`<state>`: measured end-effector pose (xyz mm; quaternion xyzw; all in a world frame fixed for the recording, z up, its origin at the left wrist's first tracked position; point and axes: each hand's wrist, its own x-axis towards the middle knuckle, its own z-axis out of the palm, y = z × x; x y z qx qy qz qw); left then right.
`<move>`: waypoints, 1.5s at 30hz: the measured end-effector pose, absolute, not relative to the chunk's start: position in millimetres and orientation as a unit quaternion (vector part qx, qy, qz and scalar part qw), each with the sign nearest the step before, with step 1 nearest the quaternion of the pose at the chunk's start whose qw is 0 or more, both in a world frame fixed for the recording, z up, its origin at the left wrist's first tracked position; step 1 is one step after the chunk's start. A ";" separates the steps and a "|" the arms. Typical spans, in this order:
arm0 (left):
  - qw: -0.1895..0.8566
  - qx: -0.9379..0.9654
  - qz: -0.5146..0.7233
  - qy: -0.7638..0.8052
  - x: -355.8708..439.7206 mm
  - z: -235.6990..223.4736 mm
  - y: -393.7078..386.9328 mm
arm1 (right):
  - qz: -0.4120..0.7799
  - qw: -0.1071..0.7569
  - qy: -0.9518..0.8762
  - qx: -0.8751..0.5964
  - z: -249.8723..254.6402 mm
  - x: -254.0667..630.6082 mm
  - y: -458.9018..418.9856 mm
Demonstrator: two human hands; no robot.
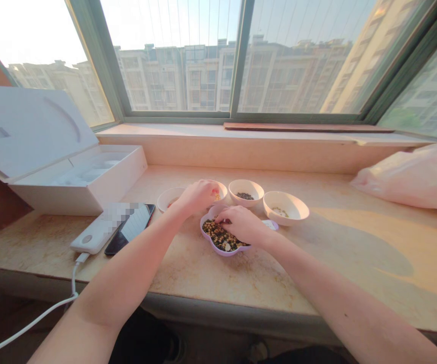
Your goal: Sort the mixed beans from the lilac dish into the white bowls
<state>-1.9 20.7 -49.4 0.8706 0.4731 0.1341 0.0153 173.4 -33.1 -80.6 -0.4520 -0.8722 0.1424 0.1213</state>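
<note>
A lilac flower-shaped bowl (224,250) holds a mix of yellowish soybean-like beans and small dark beans, with a few pale pieces among them. My right hand (241,225) is over this bowl, thumb and fingers drawn together down at the beans; anything between the fingertips is hidden. Behind it, my left hand (202,193) reaches over a white bowl (223,192) with some yellowish beans in it. Its fingers are bent together at the rim, and what they pinch is too small to make out. Another white bowl (165,198), partly behind my left forearm, has something reddish inside.
Dark beans lie in a white bowl (246,189), greenish ones in another bowl (289,208). At left are a white power bank (93,235) with a cable, a phone (131,228) and an open white box (116,177). A plastic bag (411,177) sits far right, below the window.
</note>
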 end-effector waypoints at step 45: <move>0.050 0.933 -0.049 0.353 26.9 -55.8 -14.2 | 0.072 0.319 -0.750 -0.576 -61.5 228.2 -11.3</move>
